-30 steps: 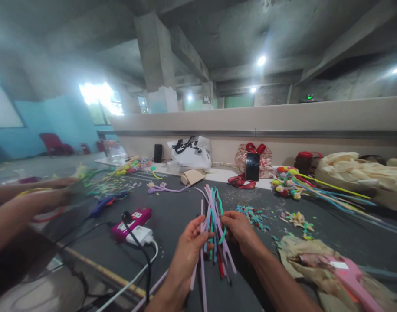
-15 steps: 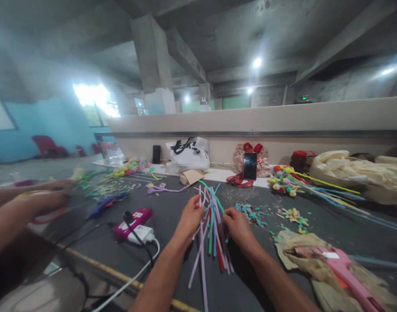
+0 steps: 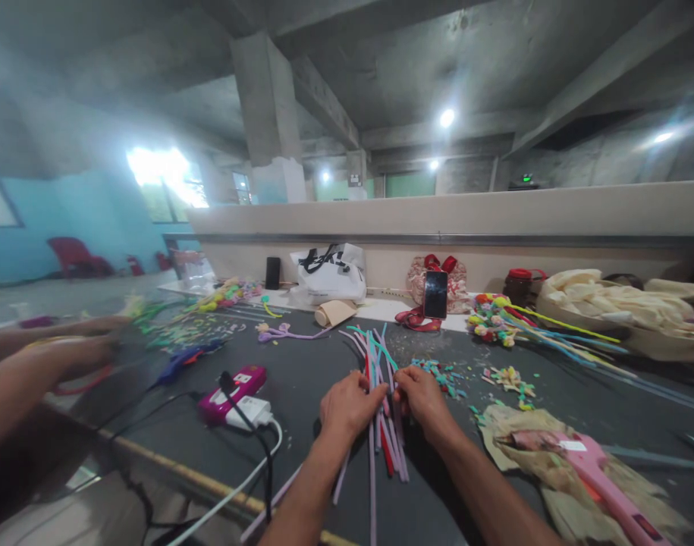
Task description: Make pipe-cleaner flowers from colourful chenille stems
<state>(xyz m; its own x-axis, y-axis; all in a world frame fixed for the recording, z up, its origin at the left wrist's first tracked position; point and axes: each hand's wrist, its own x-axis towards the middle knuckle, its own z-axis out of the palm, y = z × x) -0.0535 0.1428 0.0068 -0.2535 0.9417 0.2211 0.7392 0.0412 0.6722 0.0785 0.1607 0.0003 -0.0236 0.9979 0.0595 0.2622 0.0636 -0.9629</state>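
A bundle of thin coloured stems (image 3: pixel 377 356), lilac, teal, blue and red, lies on the dark table (image 3: pixel 301 379) pointing away from me. My left hand (image 3: pixel 347 406) is closed over the bundle's left side. My right hand (image 3: pixel 423 394) grips its right side, fingers pinching the stems. The stems' near ends stick out below both hands towards the table's front edge.
A pink power strip (image 3: pixel 231 383) with a white plug and cables lies left. A pink glue gun (image 3: pixel 597 470) rests on paper at right. Coloured scraps (image 3: pixel 441 374), a phone (image 3: pixel 436 294), bags and a finished bunch (image 3: pixel 497 315) stand behind. Another person's arms (image 3: pixel 33 364) work at far left.
Both hands have drawn closer together over the bundle. My left hand came back towards me from the stems' far ends and now clasps them. The stems lie gathered tighter.
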